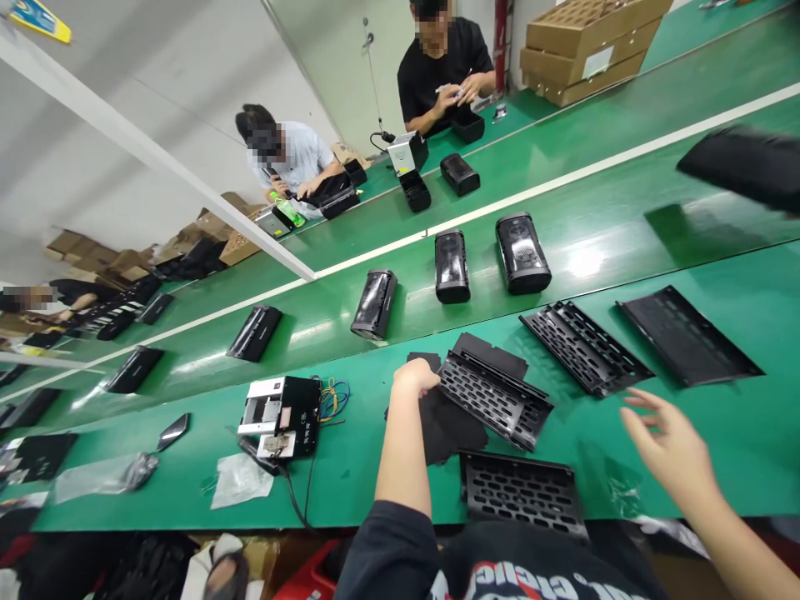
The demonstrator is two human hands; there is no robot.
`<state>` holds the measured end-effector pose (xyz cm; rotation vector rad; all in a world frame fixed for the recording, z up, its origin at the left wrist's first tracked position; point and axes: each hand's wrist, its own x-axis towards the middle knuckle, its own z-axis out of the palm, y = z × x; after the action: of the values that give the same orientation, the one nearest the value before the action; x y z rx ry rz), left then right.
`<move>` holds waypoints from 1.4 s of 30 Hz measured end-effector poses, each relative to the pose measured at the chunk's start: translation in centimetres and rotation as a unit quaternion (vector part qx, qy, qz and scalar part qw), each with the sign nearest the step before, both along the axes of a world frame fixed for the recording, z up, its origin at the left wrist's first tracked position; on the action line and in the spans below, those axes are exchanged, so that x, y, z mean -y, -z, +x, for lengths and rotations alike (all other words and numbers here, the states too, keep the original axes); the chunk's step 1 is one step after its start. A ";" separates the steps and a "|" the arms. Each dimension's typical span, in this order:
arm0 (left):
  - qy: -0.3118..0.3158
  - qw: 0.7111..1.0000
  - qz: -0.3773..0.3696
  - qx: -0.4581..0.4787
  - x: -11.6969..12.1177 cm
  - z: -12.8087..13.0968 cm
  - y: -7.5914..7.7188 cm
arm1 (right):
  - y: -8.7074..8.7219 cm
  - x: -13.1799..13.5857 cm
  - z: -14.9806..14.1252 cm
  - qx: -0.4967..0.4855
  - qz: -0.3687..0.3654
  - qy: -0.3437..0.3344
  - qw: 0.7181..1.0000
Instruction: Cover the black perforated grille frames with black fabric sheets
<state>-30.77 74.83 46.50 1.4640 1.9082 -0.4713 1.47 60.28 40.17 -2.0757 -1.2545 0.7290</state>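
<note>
My left hand is closed at the left corner of a perforated black plastic panel, which lies tilted over several flat black sheets. Its fingertips are partly hidden. My right hand is held above the green table with fingers apart and nothing in it. Just beyond that hand lie another slotted black panel and a black panel with a plain-looking face. Closest to my body rests one more slotted black panel.
A black-and-white device with wires stands left on the table. Glossy black speaker-like units line the green conveyor. At far right is a blurred black object. Co-workers sit opposite, with cardboard trays at the back.
</note>
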 end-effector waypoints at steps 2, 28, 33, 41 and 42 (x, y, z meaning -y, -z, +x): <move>0.012 1.000 -0.022 0.013 -0.3 0.3 0.2 | 0.5 0.6 -2.7 -0.090 -0.049 -0.081 0.991; -0.138 0.950 0.182 0.215 -4.2 3.7 7.4 | 2.0 -3.6 -4.5 -0.133 -0.085 -0.140 0.977; -0.248 0.886 0.224 0.321 -4.4 3.6 4.9 | 0.6 -4.8 -3.1 -0.073 -0.093 -0.222 0.968; -0.356 0.766 0.195 0.498 0.5 6.9 -2.8 | -5.6 -7.5 -4.3 -0.126 0.083 -0.303 0.941; -0.366 0.749 0.182 0.521 1.5 7.7 -3.7 | -6.7 -7.7 -4.9 -0.132 0.114 -0.312 0.934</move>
<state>-23.08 73.31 50.24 0.7160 1.4185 0.9617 -3.41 68.01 46.85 -1.3283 -1.7578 1.0366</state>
